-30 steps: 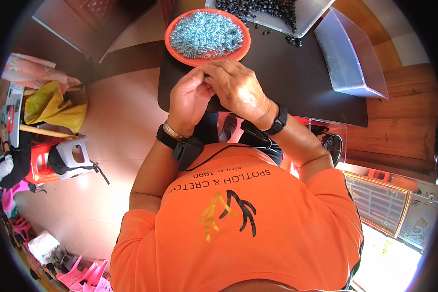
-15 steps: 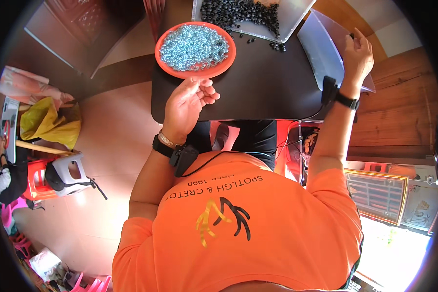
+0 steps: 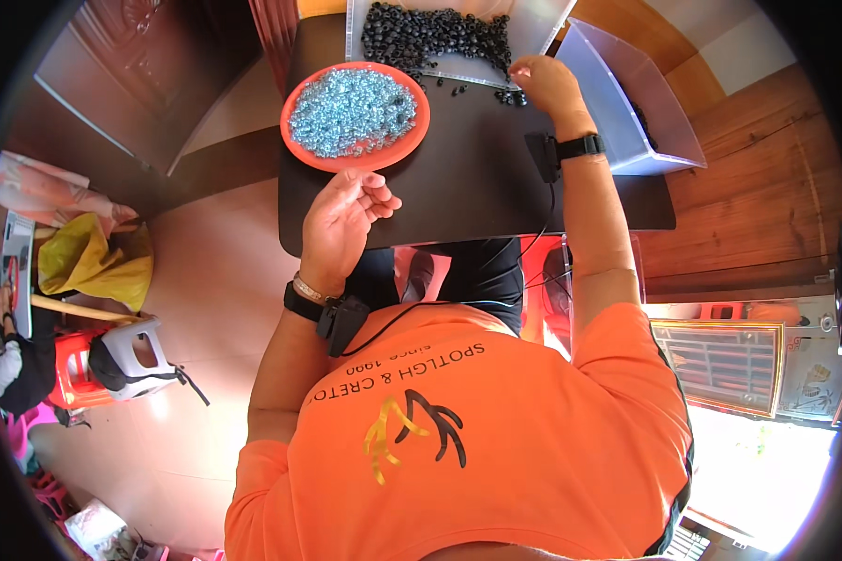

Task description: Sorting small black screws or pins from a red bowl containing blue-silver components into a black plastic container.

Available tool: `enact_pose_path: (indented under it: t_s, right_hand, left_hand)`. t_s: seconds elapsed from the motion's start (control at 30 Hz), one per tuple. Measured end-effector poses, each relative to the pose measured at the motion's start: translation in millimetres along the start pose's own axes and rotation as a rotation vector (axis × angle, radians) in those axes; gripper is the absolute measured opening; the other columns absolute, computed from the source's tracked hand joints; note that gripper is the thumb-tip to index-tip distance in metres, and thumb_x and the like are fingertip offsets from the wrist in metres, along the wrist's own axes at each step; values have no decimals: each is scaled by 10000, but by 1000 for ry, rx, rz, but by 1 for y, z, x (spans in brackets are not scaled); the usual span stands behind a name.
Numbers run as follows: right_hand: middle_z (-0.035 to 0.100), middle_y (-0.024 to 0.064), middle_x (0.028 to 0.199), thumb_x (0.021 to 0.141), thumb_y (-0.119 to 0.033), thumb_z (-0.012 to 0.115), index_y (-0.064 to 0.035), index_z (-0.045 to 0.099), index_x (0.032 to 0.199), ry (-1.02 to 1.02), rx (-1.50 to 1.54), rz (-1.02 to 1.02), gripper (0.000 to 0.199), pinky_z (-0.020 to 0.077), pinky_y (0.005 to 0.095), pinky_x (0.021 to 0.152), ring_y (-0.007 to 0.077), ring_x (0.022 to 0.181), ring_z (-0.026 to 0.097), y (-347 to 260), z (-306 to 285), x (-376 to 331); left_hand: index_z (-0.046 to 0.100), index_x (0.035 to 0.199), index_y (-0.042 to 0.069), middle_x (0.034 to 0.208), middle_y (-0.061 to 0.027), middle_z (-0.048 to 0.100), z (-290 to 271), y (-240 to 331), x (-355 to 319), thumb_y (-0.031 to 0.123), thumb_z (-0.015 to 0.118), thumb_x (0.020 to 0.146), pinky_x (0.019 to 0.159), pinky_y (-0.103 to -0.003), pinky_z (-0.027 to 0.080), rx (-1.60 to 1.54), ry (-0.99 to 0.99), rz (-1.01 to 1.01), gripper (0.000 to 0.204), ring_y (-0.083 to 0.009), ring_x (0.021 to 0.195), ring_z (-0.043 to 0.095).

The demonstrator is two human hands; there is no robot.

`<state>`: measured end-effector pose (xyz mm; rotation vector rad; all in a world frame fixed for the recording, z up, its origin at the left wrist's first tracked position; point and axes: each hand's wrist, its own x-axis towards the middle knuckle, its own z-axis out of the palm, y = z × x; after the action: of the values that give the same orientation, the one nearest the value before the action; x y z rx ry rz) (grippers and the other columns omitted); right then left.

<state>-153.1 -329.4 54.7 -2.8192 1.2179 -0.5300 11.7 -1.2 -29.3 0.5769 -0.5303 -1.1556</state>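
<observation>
My right hand (image 3: 550, 86) reaches over the near right corner of a clear tray (image 3: 477, 73). Its bent fingertips are close together beside loose black bead-like pieces (image 3: 508, 96); anything between them is too small to make out. Many more black pieces (image 3: 435, 33) lie heaped inside the tray. Palm up by the near rim of an orange-red plate (image 3: 398, 152), my left hand (image 3: 341, 220) has loosely curled fingers, with nothing visible in it. Small, shiny, pale blue clear beads (image 3: 351, 112) are piled on that plate.
To the right of my right hand stands a translucent bluish bin (image 3: 603, 103) with some dark pieces inside. All this rests on a dark table (image 3: 468, 178). A cable runs from my right wristband. On the left floor side are stools (image 3: 131, 360) and a yellow bag (image 3: 94, 262).
My right hand has moved left from the translucent bin, where a small black piece showed at its fingertips, to the tray's corner. My left hand keeps its place by the plate; the whole view shifted slightly.
</observation>
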Motion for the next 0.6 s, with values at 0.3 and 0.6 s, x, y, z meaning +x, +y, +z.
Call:
enact_pose_path:
  t_s: [0.3, 0.6]
  right_hand:
    - [687, 125, 910, 788, -270, 572, -145, 708, 924, -100, -61, 118, 229, 500, 409, 817, 317, 920, 637, 7, 31, 3]
    - [685, 122, 932, 834, -250, 530, -151, 686, 949, -112, -41, 94, 218, 501, 418, 819, 327, 920, 638, -6, 38, -1]
  left_hand:
    - [559, 1013, -7, 932, -103, 586, 3, 3, 2, 270, 428, 978, 802, -346, 444, 18, 3, -14, 308, -251, 884, 603]
    - [535, 1015, 11, 964, -93, 567, 1, 3, 1, 230, 385, 974, 828, -359, 435, 73, -31, -19, 268, -252, 908, 585]
